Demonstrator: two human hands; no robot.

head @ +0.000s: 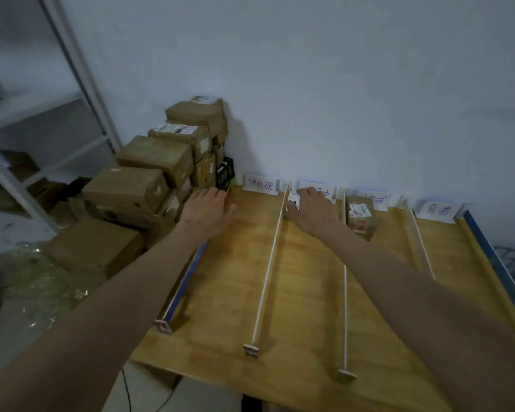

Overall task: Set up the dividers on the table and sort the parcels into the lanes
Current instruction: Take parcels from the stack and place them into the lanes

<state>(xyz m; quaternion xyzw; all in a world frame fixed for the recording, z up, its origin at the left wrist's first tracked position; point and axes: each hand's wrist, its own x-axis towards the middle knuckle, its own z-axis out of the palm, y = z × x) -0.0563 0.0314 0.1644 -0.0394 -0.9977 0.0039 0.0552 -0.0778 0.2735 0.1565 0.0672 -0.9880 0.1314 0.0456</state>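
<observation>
Thin white dividers (pixel 268 264) split the wooden table (pixel 306 307) into lanes running toward the wall. White label cards (pixel 261 183) stand at the far end of each lane. My right hand (pixel 311 211) lies over a small parcel (pixel 293 200) with a white label at the far end of the second lane; how the fingers sit on it is hidden. A brown parcel (pixel 359 215) sits in the third lane. My left hand (pixel 210 208) reaches to the table's far left edge beside the stack of brown parcels (pixel 158 171); whatever it holds is hidden.
Cardboard boxes are piled left of the table against the wall, with one large box (pixel 95 248) on the floor. A white metal shelf (pixel 42 120) stands further left. A blue rail (pixel 500 266) borders the table's right side. Crumpled plastic wrap (pixel 39 278) lies on the floor.
</observation>
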